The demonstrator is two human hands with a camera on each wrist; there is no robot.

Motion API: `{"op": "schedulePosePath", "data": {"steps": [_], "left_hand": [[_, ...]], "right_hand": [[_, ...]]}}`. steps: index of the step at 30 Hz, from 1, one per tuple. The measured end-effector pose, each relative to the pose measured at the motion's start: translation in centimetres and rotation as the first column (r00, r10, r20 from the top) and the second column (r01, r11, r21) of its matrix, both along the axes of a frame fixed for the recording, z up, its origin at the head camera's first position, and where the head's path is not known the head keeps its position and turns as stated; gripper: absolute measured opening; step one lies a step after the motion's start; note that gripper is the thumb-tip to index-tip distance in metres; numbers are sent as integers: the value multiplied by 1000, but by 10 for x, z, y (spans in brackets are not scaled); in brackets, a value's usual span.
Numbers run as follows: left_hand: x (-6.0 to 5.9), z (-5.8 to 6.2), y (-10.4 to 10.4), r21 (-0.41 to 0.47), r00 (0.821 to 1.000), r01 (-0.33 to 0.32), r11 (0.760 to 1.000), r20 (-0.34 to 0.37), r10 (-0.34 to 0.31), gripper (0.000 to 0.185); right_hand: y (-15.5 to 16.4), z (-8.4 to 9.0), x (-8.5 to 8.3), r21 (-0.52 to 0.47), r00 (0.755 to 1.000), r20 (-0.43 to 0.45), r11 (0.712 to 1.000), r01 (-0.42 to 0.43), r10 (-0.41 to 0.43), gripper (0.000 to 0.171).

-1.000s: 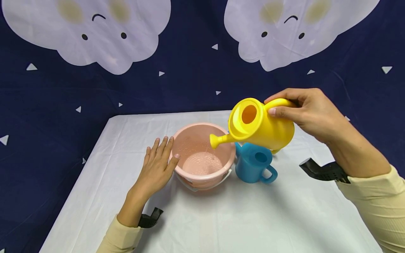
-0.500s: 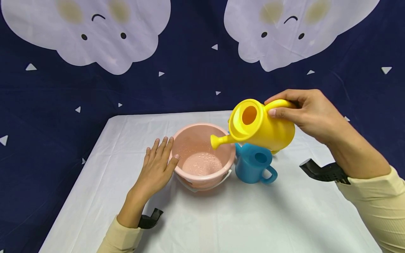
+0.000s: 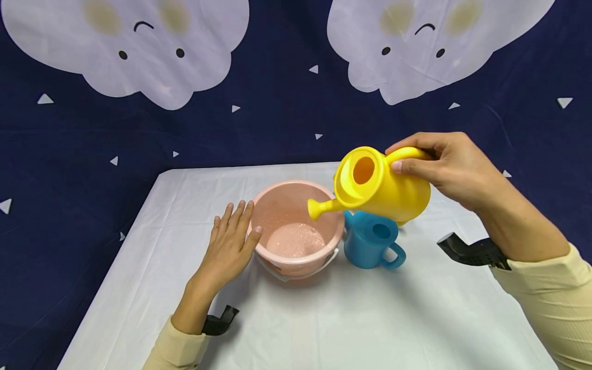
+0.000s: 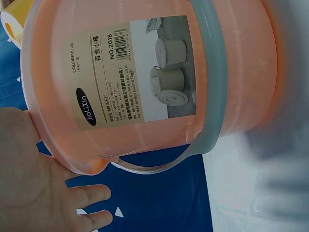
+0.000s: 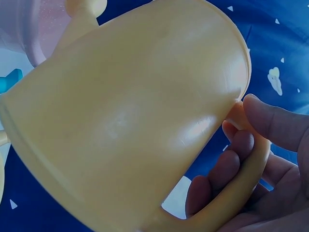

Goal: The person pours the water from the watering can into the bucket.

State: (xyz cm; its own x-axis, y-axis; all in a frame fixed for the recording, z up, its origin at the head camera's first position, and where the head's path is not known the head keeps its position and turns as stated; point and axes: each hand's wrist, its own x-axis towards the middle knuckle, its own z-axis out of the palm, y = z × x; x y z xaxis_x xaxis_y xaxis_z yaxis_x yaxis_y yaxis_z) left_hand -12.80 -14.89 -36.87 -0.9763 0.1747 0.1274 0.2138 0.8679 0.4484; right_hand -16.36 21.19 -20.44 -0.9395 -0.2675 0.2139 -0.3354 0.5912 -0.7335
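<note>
My right hand (image 3: 455, 167) grips the yellow watering can (image 3: 393, 192) by its handle (image 5: 241, 193), fingers curled round it. Held in the air, the can tilts so that its spout (image 3: 319, 207) hangs over the pink bucket (image 3: 296, 261). Shallow water (image 3: 296, 240) with small bubbles covers the bucket's bottom. On the near left, my left hand (image 3: 228, 252) has its fingers straight and spread, touching the bucket rim. The left wrist view shows the palm beside the rim, the paper label (image 4: 130, 72) and the hanging bail handle (image 4: 215, 72).
A blue watering can (image 3: 370, 241) stands close to the bucket's right side, partly overlapped by the yellow one. Behind it peeks a bit of another yellow thing (image 3: 401, 223), mostly hidden. White cloth (image 3: 296, 318) covers the table; a dark blue cloud-print curtain (image 3: 287, 128) hangs behind.
The yellow watering can and my right hand have dropped very slightly. A thin stream and splashing in the bucket have faded, leaving the water calmer. My left hand stays put.
</note>
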Motion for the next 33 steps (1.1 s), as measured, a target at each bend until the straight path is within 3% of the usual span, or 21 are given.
{"op": "schedulePosePath", "data": {"steps": [33], "left_hand": [[0, 0, -1, 7, 1000, 3, 1000, 8, -3, 63]], "right_hand": [[-1, 0, 2, 34, 1000, 7, 999, -11, 11, 25]]}}
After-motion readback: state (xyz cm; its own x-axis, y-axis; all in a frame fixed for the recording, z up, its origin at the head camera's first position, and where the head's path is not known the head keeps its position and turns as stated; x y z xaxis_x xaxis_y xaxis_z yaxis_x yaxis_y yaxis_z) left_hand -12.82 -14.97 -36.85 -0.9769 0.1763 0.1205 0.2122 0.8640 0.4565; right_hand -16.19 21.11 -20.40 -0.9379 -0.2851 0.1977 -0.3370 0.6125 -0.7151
